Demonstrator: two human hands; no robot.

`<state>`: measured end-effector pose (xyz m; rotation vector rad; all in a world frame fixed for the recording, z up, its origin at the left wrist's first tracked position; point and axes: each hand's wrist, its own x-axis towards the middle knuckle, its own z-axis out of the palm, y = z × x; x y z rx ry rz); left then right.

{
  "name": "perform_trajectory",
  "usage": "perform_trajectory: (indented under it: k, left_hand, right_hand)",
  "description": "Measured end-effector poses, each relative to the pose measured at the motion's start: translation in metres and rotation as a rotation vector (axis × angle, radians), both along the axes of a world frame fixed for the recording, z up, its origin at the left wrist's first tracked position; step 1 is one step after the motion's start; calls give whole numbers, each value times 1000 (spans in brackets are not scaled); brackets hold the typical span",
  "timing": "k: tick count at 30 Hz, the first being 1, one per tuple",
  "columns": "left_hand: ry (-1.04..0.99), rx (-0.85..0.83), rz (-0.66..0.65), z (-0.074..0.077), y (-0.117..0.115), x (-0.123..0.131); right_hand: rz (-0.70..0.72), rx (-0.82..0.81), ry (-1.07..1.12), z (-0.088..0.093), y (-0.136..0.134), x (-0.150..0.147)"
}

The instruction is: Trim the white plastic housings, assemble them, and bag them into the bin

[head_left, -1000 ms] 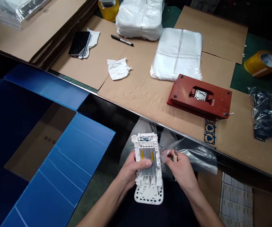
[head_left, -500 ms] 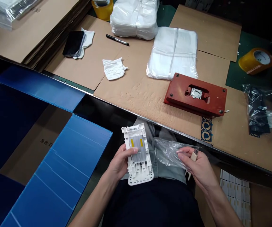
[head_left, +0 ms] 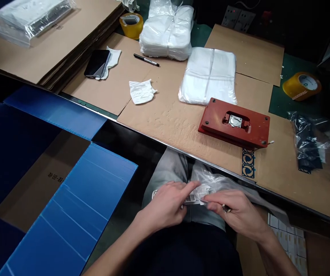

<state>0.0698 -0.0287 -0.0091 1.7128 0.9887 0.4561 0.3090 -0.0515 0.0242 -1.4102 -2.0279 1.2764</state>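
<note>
Over my lap, my left hand (head_left: 169, 205) covers a white plastic part (head_left: 190, 198) and grips it, with only slivers of the part showing past the fingers. My right hand (head_left: 235, 214) pinches the mouth of a clear plastic bag (head_left: 216, 182) right beside the part. A small tan piece (head_left: 226, 209) is also tucked between the right fingers. The part's end sits at the bag's opening; how far in it is I cannot make out.
On the cardboard-covered table (head_left: 167, 119) lie a red fixture block (head_left: 234, 122), stacks of white bags (head_left: 209, 74), a pen (head_left: 146, 59), a phone (head_left: 97, 63), a crumpled white cloth (head_left: 141, 91) and yellow tape rolls (head_left: 299, 85). An open blue box (head_left: 75, 214) stands at my left.
The white part was upright in my left hand; it has tipped down flat toward the bag. Both hands have come together over my lap.
</note>
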Motion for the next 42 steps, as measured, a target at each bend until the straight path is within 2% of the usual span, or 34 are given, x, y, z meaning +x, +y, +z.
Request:
perform_trajectory:
  k: [2, 4, 7, 10, 13, 15, 18, 24, 27, 31, 34, 37, 39, 42]
  left_hand:
    - [59, -43, 17, 0, 0, -2]
    - [50, -174, 104, 2, 0, -7]
    - [-67, -427, 223, 1, -1, -13]
    - [-214, -669, 325, -5, -8, -13]
    - [-361, -842, 453, -15, -17, -8]
    - [-392, -856, 520, -21, -24, -4]
    - [-366, -791, 580, -28, -29, 0]
    - [-426, -853, 772, -34, -30, 7]
    - [-461, -867, 833, -39, -30, 9]
    - [-501, -908, 863, -47, -28, 5]
    - [-495, -930, 871, -54, -26, -1]
    - [-491, -955, 895, -59, -27, -6]
    - [-495, -943, 907, -61, -27, -8]
    - [-510, -809, 969, -61, -25, -12]
  right_hand:
    - [85, 21, -81, 6, 3, 9]
    - [123, 20, -167, 6, 6, 19]
    - [143, 28, -182, -8, 5, 27]
    - [94, -21, -111, -26, -1, 22]
    - [-41, -125, -59, -34, -12, 12]
    - [-77, -151, -12, -33, -18, 4]
    - [-56, -117, 59, -30, -26, -11]
    - [117, -135, 165, -33, -45, -54]
    - [154, -130, 69, -30, -48, -58]
    - [323, -50, -164, -23, -45, -49]
    - [388, -43, -202, -22, -46, -45]
    - [337, -52, -171, -28, -47, -43]
    - [227, -89, -48, -32, -46, -42]
    - [16, -263, 194, -35, -40, -37]
